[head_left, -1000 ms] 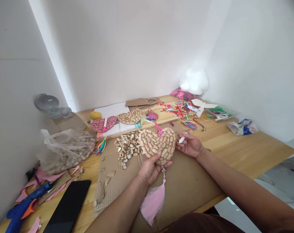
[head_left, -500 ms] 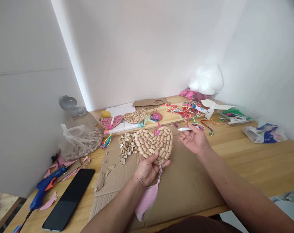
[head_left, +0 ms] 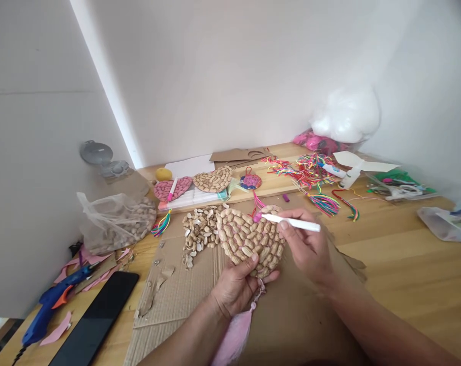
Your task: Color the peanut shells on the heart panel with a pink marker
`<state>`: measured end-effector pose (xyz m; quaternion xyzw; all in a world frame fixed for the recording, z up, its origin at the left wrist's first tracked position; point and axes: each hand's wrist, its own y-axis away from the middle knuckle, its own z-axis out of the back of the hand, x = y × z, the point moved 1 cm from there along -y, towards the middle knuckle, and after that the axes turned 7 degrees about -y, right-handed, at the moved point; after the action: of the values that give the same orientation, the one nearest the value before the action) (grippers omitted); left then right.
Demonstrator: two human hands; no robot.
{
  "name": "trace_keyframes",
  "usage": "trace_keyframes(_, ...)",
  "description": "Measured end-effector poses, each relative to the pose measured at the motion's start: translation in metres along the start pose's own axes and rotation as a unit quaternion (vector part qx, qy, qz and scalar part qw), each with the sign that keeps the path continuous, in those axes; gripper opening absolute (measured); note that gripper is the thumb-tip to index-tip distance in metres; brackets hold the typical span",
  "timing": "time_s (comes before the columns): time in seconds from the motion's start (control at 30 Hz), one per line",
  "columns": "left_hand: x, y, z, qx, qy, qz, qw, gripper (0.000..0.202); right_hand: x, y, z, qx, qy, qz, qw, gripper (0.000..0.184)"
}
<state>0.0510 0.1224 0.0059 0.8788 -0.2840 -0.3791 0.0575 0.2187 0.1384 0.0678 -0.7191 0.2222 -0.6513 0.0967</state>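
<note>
Peanut heart [head_left: 250, 238] is mostly tan, partly pink.

In left fingers [head_left: 249, 265]: tan heart-shaped peanut-shell plaque [head_left: 249, 241], rough, matt. In right fingers [head_left: 290, 235]: slim white plastic marker [head_left: 301, 224], smooth. Below left fingers: pink thread tassel [head_left: 238, 329], silky. Beneath both: brown cardboard sheet [head_left: 190, 287], ribbed.

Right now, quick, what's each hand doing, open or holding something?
Left hand: closed on the peanut heart, gripping its bottom end.
Right hand: closed on a white pen, tip by the heart's top notch.
</note>
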Motion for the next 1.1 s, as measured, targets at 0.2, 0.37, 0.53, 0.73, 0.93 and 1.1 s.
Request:
trace_keyframes(0.2, -0.005, -0.001, 0.003, 0.015, 0.010, 0.001, 1.000, 0.073, -0.005, 0.013, 0.001, 0.027, 0.112, 0.062, 0.991, 0.011)
trace_keyframes(0.37, -0.007, -0.002, 0.003, 0.014, 0.013, -0.010, 1.000, 0.077, -0.005, 0.014, 0.002, 0.028, 0.140, 0.095, 0.985, 0.011)
trace_keyframes(0.53, -0.007, -0.002, 0.005, 0.004, -0.004, -0.002, 1.000, 0.076, -0.005, 0.015, 0.000, 0.039, 0.145, 0.125, 0.981, 0.013)
trace_keyframes(0.73, -0.008, -0.001, 0.010, 0.004, -0.046, -0.021, 0.999, 0.071, -0.010, 0.016, -0.007, 0.041, 0.102, 0.106, 0.988, 0.006)
trace_keyframes(0.93, -0.009, 0.000, 0.011, 0.002, -0.082, -0.016, 0.997, 0.066, -0.017, 0.020, -0.007, 0.033, 0.074, 0.098, 0.992, 0.009)
trace_keyframes(1.1, -0.009, 0.000, 0.005, 0.002, -0.087, -0.029, 0.996, 0.062, -0.020, 0.023, -0.002, 0.047, 0.089, 0.136, 0.986, 0.018)
